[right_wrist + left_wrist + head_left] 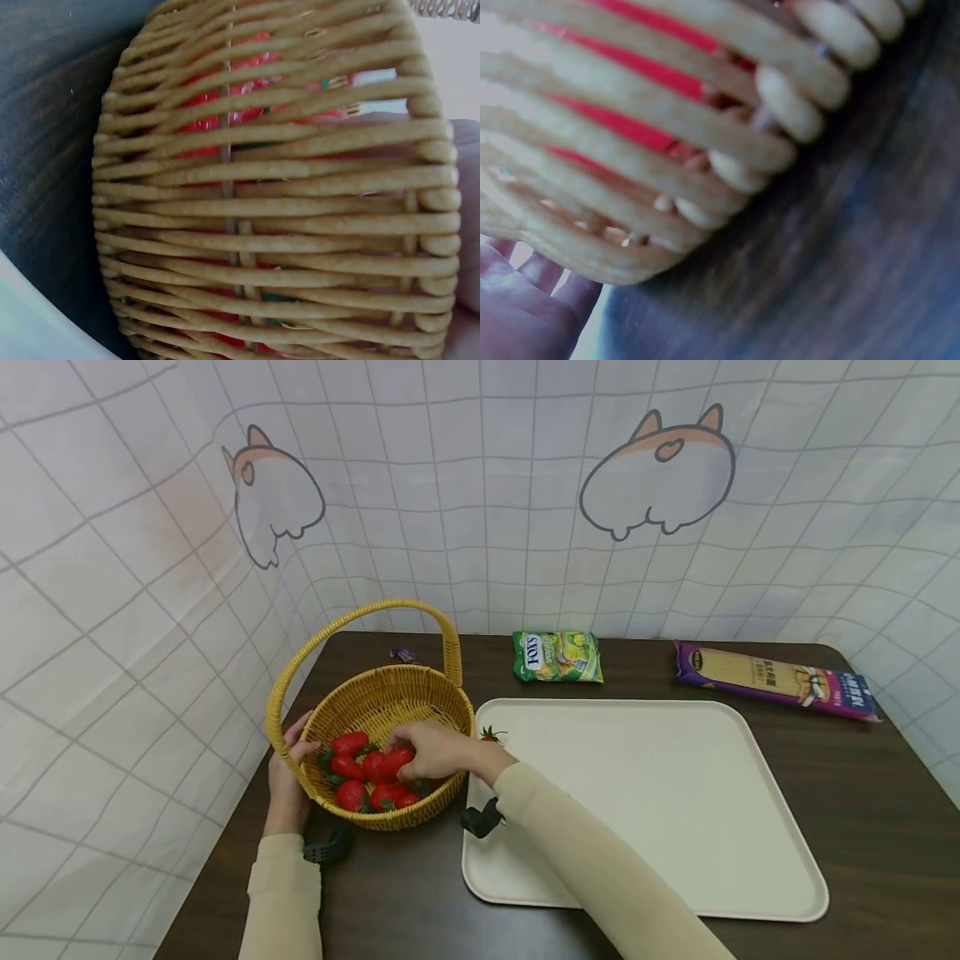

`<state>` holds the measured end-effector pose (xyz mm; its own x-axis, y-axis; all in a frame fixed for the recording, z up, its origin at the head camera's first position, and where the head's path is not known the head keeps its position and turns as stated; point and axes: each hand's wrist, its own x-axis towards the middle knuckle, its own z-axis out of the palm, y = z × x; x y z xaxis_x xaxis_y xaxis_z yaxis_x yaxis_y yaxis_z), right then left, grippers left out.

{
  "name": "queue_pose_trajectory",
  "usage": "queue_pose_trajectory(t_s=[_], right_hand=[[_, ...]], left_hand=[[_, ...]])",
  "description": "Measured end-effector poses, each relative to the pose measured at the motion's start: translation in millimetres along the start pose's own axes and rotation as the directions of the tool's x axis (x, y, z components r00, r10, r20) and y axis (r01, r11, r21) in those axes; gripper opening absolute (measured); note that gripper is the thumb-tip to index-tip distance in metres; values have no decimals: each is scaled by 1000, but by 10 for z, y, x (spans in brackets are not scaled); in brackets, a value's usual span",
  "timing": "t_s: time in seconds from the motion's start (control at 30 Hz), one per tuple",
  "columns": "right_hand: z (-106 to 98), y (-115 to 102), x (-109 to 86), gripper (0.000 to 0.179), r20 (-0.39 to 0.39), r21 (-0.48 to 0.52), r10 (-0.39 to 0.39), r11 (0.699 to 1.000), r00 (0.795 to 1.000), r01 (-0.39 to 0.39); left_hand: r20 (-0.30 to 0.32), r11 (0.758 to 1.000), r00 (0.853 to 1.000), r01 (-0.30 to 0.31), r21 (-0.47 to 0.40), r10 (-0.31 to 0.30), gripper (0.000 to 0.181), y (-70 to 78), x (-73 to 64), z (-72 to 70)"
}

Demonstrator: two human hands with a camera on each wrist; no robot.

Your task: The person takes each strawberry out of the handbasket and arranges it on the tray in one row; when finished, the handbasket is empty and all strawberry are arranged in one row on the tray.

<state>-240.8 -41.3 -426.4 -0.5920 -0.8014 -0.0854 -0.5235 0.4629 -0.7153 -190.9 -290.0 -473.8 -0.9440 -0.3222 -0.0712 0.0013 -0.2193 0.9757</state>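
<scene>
A yellow woven basket with a tall handle stands at the left of the table, several red strawberries inside. My left hand grips its left rim; in the left wrist view, part of that hand shows beside the blurred weave. Reaching over the right rim, my right hand pinches a strawberry among the others. The right wrist view is mostly filled by the basket's side, with red fruit showing through the gaps. Another strawberry lies at the tray's upper left corner, partly hidden by my wrist.
A cream tray lies right of the basket, under my right forearm. Behind it are a green Fox's candy bag and a long purple-and-yellow package. A small purple wrapped item sits behind the basket. Grid-patterned curtains enclose the table.
</scene>
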Motion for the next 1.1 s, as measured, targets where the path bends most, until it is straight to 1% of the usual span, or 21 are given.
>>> queue_pose_trajectory(t_s=[0.07,0.13,0.2,0.27,0.37,0.43,0.5,0.57,0.67,0.7,0.77,0.87,0.93,1.0,1.1], right_hand=[[10,-16,-24,38,-54,15,-23,1000,998,24],[19,-36,-60,38,-121,36,-33,999,992,38],[24,-61,-106,36,-193,70,-36,996,981,51],[30,-80,-158,36,-265,104,-33,993,964,62],[34,-87,-257,38,-352,178,5,982,936,62],[29,-81,-335,40,-403,243,51,969,914,52],[19,-69,-418,42,-438,316,113,948,892,35],[9,-56,-494,41,-463,384,168,923,870,26],[-5,-47,-598,39,-477,452,230,892,848,13],[-9,-44,-631,38,-480,467,243,884,843,12],[-45,-112,-729,37,-482,498,263,867,836,14],[-53,-86,-829,35,-488,546,291,837,823,28],[-60,-50,-893,34,-487,581,313,813,815,35],[-44,66,-923,34,-492,606,332,794,805,43],[-89,145,-1001,34,-501,625,354,779,790,47]], left_hand=[[-3,1000,1000,1,0,-1,51,5,-11,-2],[-7,1000,1000,3,-2,-3,51,11,-21,-5],[-8,1000,1000,4,-7,-5,51,17,-30,-9],[-5,1000,1000,4,-10,-4,52,22,-37,-13],[0,1000,1000,1,-15,-1,51,28,-43,-19],[1,1000,1000,-3,-16,3,52,30,-44,-21],[3,1000,1000,-5,-18,5,51,30,-42,-21],[5,1000,1000,-9,-23,9,51,30,-38,-19],[8,999,1000,-11,-32,11,51,28,-30,-15],[9,999,1000,-13,-36,13,51,25,-26,-14],[10,999,1000,-15,-44,15,51,15,-16,-12],[8,999,1000,-13,-48,14,51,-3,0,-10],[6,999,1000,-11,-48,11,51,-13,9,-9],[4,999,1000,-9,-45,9,51,-17,14,-9],[2,999,1000,-13,-45,13,51,-14,17,-11]])
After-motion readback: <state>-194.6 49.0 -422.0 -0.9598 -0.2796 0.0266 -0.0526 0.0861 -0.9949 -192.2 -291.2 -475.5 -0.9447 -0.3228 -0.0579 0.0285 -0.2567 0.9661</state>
